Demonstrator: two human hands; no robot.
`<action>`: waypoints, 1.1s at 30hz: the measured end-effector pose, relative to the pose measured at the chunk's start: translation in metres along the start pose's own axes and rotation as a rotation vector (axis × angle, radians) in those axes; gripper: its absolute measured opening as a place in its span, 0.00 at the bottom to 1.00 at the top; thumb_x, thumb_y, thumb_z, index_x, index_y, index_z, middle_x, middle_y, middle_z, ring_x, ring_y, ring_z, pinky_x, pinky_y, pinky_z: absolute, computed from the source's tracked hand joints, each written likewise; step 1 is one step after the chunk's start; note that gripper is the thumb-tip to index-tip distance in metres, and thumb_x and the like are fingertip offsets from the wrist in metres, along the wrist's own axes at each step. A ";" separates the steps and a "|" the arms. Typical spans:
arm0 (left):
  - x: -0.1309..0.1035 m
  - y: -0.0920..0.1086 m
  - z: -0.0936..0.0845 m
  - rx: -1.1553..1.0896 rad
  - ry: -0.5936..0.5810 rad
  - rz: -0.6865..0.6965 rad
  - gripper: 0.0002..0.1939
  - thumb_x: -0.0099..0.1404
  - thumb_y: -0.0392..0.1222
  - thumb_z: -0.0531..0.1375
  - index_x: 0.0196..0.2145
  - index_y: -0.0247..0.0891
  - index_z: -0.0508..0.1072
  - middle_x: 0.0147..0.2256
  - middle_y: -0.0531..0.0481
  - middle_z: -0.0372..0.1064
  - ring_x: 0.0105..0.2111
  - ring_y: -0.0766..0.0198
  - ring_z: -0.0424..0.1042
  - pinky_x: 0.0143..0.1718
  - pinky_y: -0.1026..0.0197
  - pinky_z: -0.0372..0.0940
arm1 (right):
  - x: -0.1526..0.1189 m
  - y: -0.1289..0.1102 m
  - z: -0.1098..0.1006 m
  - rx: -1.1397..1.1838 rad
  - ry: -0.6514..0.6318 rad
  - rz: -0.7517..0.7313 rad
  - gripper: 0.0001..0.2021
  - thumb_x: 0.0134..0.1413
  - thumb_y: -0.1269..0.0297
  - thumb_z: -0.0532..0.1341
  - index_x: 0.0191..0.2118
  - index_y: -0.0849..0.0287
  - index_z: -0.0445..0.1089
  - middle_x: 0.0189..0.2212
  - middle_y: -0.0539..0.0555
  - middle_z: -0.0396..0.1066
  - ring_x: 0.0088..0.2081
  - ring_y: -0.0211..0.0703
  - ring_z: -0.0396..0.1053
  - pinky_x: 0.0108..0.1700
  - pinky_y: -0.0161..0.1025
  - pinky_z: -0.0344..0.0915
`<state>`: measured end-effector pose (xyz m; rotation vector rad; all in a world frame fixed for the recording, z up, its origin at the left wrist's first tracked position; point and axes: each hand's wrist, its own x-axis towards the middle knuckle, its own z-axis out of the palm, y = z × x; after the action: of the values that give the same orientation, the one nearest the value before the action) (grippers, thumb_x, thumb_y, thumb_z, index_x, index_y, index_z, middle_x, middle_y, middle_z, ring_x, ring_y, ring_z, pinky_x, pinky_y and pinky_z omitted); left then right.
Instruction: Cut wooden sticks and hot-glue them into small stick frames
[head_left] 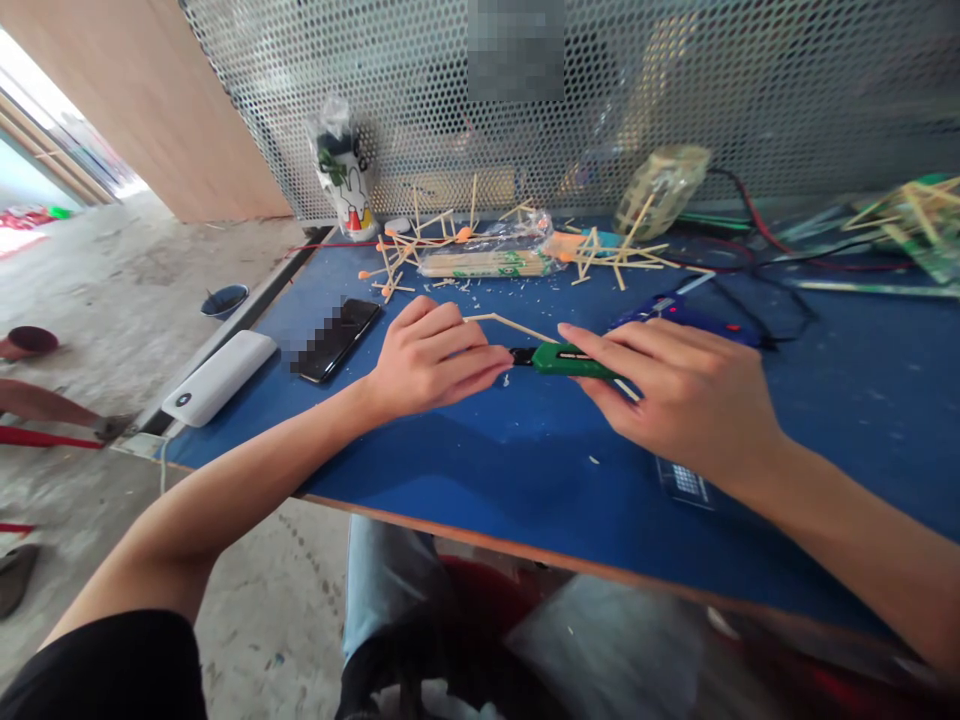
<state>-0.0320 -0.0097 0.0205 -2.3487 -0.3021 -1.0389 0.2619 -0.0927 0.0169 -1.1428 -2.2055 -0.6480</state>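
My right hand [675, 390] is closed round a green utility knife [551, 359], its dark front end pointing left. My left hand [431, 355] is pinched shut, its fingertips at that dark end; what lies between them is hidden. Just behind the knife is a thin, bent wooden stick [517, 326], running from beside my left fingers towards my right hand. Whether it is held or lies on the table cannot be made out. Both hands are over the blue table [465, 460].
Stick frames with orange joints [390, 255] and a packet of sticks [487, 263] lie along the back. A phone [341, 338] and white power bank [221, 378] are at left. A blue glue gun [679, 315] lies behind my right hand. Perforated metal sheet [420, 90] stands behind.
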 end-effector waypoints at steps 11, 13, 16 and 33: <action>0.008 0.004 -0.001 -0.051 -0.133 0.000 0.05 0.79 0.41 0.60 0.44 0.42 0.75 0.37 0.51 0.77 0.34 0.61 0.71 0.38 0.52 0.59 | 0.005 -0.001 -0.007 -0.170 0.045 -0.101 0.19 0.69 0.66 0.65 0.63 0.54 0.79 0.37 0.52 0.82 0.35 0.48 0.74 0.36 0.47 0.61; 0.007 0.004 0.001 -0.086 -0.180 -0.016 0.06 0.79 0.42 0.58 0.43 0.41 0.74 0.38 0.49 0.77 0.35 0.60 0.72 0.39 0.52 0.60 | 0.006 -0.001 -0.007 -0.202 0.090 -0.135 0.18 0.68 0.67 0.66 0.60 0.56 0.81 0.35 0.52 0.80 0.34 0.48 0.72 0.36 0.46 0.60; 0.003 0.000 0.004 -0.180 -0.204 -0.056 0.07 0.81 0.43 0.57 0.44 0.41 0.73 0.39 0.48 0.77 0.37 0.59 0.73 0.41 0.53 0.62 | 0.006 0.005 -0.004 -0.229 0.119 -0.114 0.17 0.67 0.67 0.67 0.59 0.56 0.82 0.35 0.51 0.79 0.34 0.48 0.72 0.36 0.46 0.60; -0.029 -0.066 0.023 -0.323 -0.154 -0.734 0.16 0.63 0.30 0.62 0.48 0.40 0.78 0.46 0.47 0.81 0.35 0.67 0.72 0.41 0.60 0.69 | 0.000 0.063 0.007 0.135 -0.088 0.647 0.22 0.65 0.52 0.67 0.59 0.55 0.83 0.56 0.62 0.82 0.57 0.63 0.79 0.52 0.54 0.73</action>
<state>-0.0644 0.0583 0.0122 -2.6736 -1.2017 -1.2977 0.3129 -0.0555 0.0216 -1.7111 -1.7497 -0.1711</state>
